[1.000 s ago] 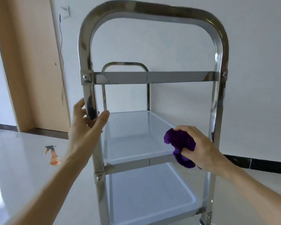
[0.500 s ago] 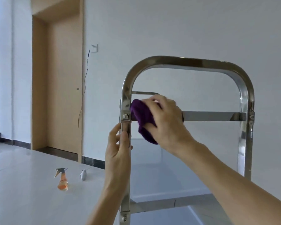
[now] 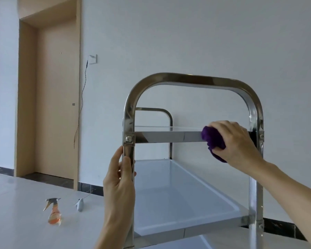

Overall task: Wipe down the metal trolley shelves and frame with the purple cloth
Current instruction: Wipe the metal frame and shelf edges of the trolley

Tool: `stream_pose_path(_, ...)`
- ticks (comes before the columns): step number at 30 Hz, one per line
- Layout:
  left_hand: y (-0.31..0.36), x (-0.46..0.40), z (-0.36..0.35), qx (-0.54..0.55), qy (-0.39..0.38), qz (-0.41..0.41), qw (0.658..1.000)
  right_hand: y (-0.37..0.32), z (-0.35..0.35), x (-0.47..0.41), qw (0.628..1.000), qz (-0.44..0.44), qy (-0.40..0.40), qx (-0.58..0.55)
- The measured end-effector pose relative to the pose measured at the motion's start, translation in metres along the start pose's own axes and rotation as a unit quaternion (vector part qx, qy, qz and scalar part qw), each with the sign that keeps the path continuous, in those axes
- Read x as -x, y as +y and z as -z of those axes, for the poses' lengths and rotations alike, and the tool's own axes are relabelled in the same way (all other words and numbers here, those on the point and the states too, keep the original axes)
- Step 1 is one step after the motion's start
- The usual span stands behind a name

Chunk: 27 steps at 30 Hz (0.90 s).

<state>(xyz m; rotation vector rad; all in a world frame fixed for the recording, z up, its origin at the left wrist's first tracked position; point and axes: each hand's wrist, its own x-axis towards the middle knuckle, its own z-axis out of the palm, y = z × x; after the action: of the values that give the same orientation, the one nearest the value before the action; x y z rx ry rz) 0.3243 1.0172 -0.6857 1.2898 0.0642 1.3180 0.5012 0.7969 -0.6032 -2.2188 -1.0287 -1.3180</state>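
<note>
The purple cloth, bunched into a wad, is pressed against the right end of the trolley's mirror-bright crossbar. The right hand grips it with curled fingers. The left hand wraps the left upright. A spray bottle stands on the floor.

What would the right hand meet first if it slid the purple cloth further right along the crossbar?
Most likely the trolley's right upright post. The right hand holds the purple cloth on the crossbar very near it.
</note>
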Motion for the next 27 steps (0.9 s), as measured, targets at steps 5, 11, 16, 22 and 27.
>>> stream_pose_path(5, 0.002, 0.001, -0.002, -0.028, 0.030, -0.015, 0.999, -0.060, -0.008, -0.010, 0.999, 0.042, 0.023, -0.003)
stream_pose_path(11, 0.006, -0.003, 0.006, -0.040, 0.039, -0.017, 0.998, -0.121, -0.021, -0.034, 0.985, 0.175, -0.005, 0.000)
stream_pose_path(16, 0.006, -0.014, 0.019, -0.021, 0.056, -0.001, 0.998, -0.057, -0.012, -0.014, 0.995, 0.097, 0.004, -0.020)
stream_pose_path(22, 0.014, -0.016, 0.019, -0.063, 0.074, -0.024, 0.995, -0.011, 0.001, 0.010, 0.996, 0.021, 0.046, -0.071)
stream_pose_path(27, 0.044, 0.001, 0.002, -0.281, 0.107, -0.273, 0.914, -0.015, 0.002, 0.047, 0.982, -0.029, 0.129, -0.134)
